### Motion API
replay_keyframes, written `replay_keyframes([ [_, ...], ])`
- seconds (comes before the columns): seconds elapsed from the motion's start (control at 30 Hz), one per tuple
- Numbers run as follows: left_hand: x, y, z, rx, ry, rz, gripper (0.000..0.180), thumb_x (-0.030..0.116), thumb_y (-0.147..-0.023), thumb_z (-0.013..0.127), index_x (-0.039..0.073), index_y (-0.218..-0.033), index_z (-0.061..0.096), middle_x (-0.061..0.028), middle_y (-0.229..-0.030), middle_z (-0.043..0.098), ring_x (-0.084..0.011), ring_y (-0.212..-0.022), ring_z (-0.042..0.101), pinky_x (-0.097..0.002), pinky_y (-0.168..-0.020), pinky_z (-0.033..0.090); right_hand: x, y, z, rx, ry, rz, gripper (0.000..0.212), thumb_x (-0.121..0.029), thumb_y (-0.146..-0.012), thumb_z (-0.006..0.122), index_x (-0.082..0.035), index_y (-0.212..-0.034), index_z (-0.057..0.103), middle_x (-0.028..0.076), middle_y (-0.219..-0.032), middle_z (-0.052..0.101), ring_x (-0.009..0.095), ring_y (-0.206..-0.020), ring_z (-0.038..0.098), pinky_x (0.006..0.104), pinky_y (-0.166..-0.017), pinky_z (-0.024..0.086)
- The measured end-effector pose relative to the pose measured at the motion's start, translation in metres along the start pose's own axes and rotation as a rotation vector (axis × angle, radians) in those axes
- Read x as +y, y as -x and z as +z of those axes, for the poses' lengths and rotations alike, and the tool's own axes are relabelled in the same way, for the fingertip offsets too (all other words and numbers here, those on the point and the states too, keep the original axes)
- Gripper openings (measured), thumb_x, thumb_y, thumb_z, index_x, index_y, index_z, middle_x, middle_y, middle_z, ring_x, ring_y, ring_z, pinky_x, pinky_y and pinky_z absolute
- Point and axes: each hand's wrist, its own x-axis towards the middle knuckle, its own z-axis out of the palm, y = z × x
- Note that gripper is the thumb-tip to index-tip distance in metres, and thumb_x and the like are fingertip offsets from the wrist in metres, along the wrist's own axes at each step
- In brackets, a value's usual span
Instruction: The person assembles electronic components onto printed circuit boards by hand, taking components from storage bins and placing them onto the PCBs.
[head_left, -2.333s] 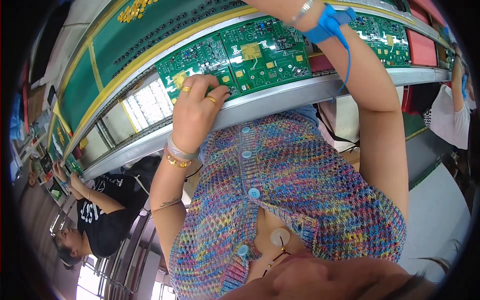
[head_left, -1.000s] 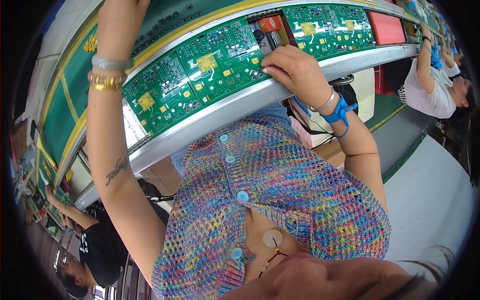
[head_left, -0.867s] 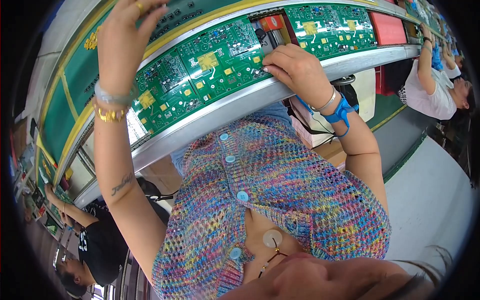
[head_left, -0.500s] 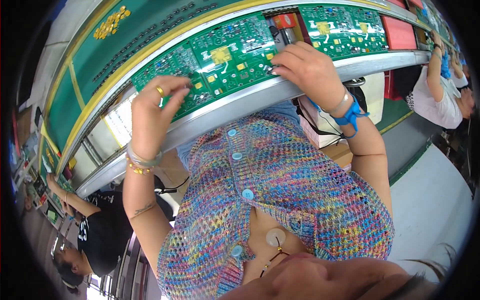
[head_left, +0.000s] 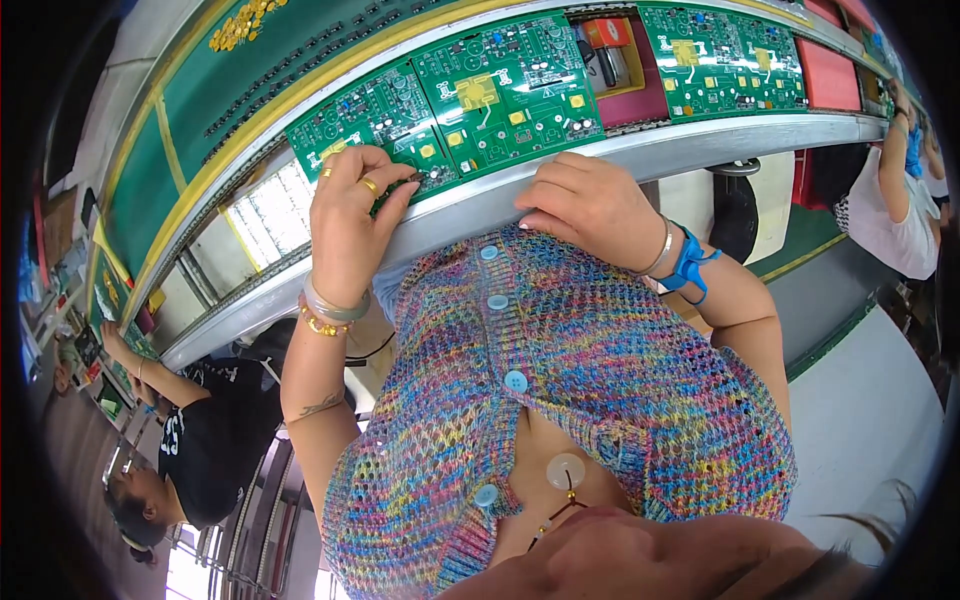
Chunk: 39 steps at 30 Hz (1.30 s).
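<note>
Two green circuit boards lie side by side on the line in front of me, a left board (head_left: pixel 385 100) and a middle board (head_left: pixel 548 75), both full of small parts and yellow pads. Over the near edge of the left board is my left hand (head_left: pixel 352 215), thumb and fingers pinched around a small dark component (head_left: pixel 411 179). My right hand (head_left: pixel 592 208) rests at the metal rail (head_left: pixel 480 198), just below the middle board. Its fingers are curled together, and whatever they may hold is hidden.
Another green board (head_left: pixel 720 85) lies to the right, past a gap with a red and black object (head_left: pixel 610 55). Yellow parts (head_left: pixel 240 28) and rows of black components (head_left: pixel 300 62) sit on the green bench beyond. Co-workers are at left (head_left: pixel 215 450) and right (head_left: pixel 885 190).
My right hand has drawn back from the middle board's right corner to the rail. My left hand keeps its pinch near the left board. The whole view has shifted slightly.
</note>
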Motion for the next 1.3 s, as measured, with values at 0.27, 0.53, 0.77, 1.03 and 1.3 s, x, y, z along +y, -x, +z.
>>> replay_keyframes([
  [0.27,0.0035,-0.0010,-0.0008,-0.013,-0.094,0.127,0.017,0.003,-0.067,0.072,0.005,-0.084,0.067,-0.0052,-0.084,0.056,-0.0232,-0.081,0.054,-0.0336,-0.069,0.046,-0.0006,0.0001,0.0019,-0.016,-0.036,-0.010,0.017,-0.021,-0.080,0.060,-0.007,-0.089,0.060,0.008,-0.085,0.060,0.022,-0.074,0.063,0.0326,-0.063,0.051],
  [0.53,0.0061,-0.0017,-0.0002,-0.017,-0.136,0.148,0.018,0.004,-0.066,0.072,0.006,-0.084,0.067,-0.0047,-0.084,0.056,-0.0228,-0.080,0.054,-0.0332,-0.067,0.047,-0.0007,-0.0002,0.0026,-0.028,-0.068,-0.020,0.017,-0.021,-0.080,0.060,-0.007,-0.090,0.059,0.007,-0.086,0.059,0.022,-0.074,0.062,0.0321,-0.063,0.051],
  [0.77,0.0052,0.0010,0.0015,0.010,-0.136,0.129,0.016,0.006,-0.067,0.072,0.007,-0.083,0.067,-0.0037,-0.084,0.060,-0.0211,-0.078,0.059,-0.0320,-0.066,0.048,-0.0019,-0.0019,0.0036,-0.041,-0.095,-0.032,0.018,-0.022,-0.080,0.060,-0.008,-0.091,0.059,0.007,-0.087,0.059,0.021,-0.074,0.062,0.0317,-0.062,0.051],
  [1.03,0.0029,0.0000,-0.0002,0.004,-0.108,0.133,0.017,0.005,-0.067,0.072,0.007,-0.083,0.067,-0.0036,-0.085,0.062,-0.0208,-0.078,0.060,-0.0310,-0.067,0.049,-0.0024,-0.0025,0.0055,-0.055,-0.126,-0.040,0.019,-0.022,-0.080,0.060,-0.008,-0.091,0.058,0.006,-0.088,0.059,0.021,-0.074,0.062,0.0312,-0.062,0.051],
  [1.3,0.0005,0.0008,-0.0012,0.035,-0.052,0.154,0.016,0.006,-0.065,0.074,0.006,-0.080,0.067,-0.0041,-0.083,0.061,-0.0211,-0.078,0.059,-0.0315,-0.067,0.048,-0.0034,-0.0032,0.0062,-0.070,-0.161,-0.048,0.020,-0.023,-0.080,0.060,-0.008,-0.092,0.058,0.006,-0.089,0.058,0.020,-0.074,0.062,0.0307,-0.062,0.051],
])
